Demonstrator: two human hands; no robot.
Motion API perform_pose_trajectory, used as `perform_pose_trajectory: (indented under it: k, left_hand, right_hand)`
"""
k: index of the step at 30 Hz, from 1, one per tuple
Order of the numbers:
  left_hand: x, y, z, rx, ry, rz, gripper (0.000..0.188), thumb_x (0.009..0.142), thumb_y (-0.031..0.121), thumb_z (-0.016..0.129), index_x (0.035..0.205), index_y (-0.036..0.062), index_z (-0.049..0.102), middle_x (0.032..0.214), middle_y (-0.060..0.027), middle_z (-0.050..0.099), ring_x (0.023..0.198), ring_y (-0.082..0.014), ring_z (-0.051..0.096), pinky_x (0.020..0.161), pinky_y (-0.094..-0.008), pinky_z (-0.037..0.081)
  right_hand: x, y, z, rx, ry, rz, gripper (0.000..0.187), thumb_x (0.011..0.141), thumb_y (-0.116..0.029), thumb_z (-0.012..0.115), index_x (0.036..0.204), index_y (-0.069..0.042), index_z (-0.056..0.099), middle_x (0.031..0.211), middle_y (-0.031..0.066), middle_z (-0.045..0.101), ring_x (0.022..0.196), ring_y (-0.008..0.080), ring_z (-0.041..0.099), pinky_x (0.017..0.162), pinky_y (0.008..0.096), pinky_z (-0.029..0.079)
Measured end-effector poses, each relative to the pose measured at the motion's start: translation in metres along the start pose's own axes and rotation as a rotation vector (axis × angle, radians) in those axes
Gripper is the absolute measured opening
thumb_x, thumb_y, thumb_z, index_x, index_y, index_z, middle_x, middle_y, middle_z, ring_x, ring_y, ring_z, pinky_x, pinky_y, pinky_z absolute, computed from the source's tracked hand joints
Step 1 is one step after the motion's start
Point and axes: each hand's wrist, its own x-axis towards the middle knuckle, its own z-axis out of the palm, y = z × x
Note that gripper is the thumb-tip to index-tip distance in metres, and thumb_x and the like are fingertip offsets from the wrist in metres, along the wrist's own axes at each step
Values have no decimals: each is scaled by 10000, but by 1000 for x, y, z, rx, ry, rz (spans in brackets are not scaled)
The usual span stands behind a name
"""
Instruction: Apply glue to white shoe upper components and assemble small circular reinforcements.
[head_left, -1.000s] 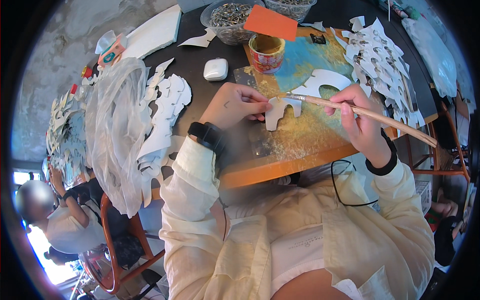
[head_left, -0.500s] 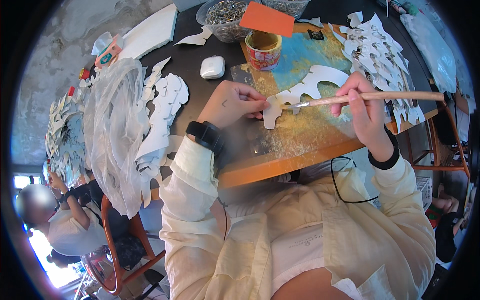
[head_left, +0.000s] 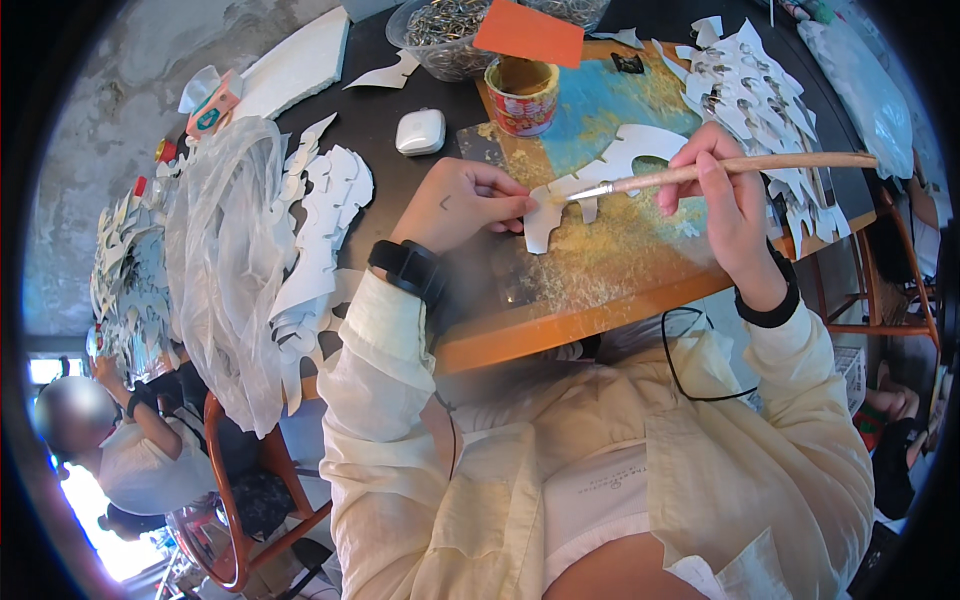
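Note:
A white cut-out sheet piece [head_left: 618,158] with scalloped edges lies over the stained work board [head_left: 625,255]. At its left end, my left hand [head_left: 462,203] pinches the piece between thumb and fingers. My right hand [head_left: 722,195] grips the wooden handle of a paintbrush [head_left: 690,175], whose bristles touch the piece near my left fingertips. Yellowish smears mark the piece there. Behind the board's front part stands an open tub [head_left: 522,105] with brownish-yellow stuff on its inner wall, and an orange card [head_left: 528,33] sits above its rim.
Clear bowls of small metal parts [head_left: 445,40] stand at the back. To the right lies a pile of white cut-outs with metal pieces [head_left: 760,105]. On the left are a white case [head_left: 420,132], stacked cut-outs [head_left: 325,220] and plastic film [head_left: 230,270]. A person [head_left: 150,460] sits far left.
The brush has shifted slightly left and up along the piece, with my right hand moving along. My left hand keeps its pinch in about the same place.

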Motion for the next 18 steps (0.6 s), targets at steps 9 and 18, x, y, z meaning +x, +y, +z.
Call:
perform_pose_trajectory:
  k: [9, 18]
  left_hand:
    - [-1, 1, 0, 27, 17, 8, 226, 811, 144, 714, 935, -41, 676, 791, -78, 691, 655, -82, 646, 585, -181, 491]
    - [-1, 1, 0, 28, 12, 5, 222, 811, 157, 713, 930, -28, 682, 783, -67, 690, 659, -80, 647, 584, -182, 484]
  right_hand:
    - [4, 4, -7, 27, -26, 109, 215, 993, -179, 383, 891, -13, 472, 726, 56, 569, 638, 87, 552, 617, 212, 475]
    - [6, 9, -1, 57, 23, 97, 218, 993, -172, 384, 879, -14, 481, 731, 57, 581, 644, 86, 561, 610, 213, 476]
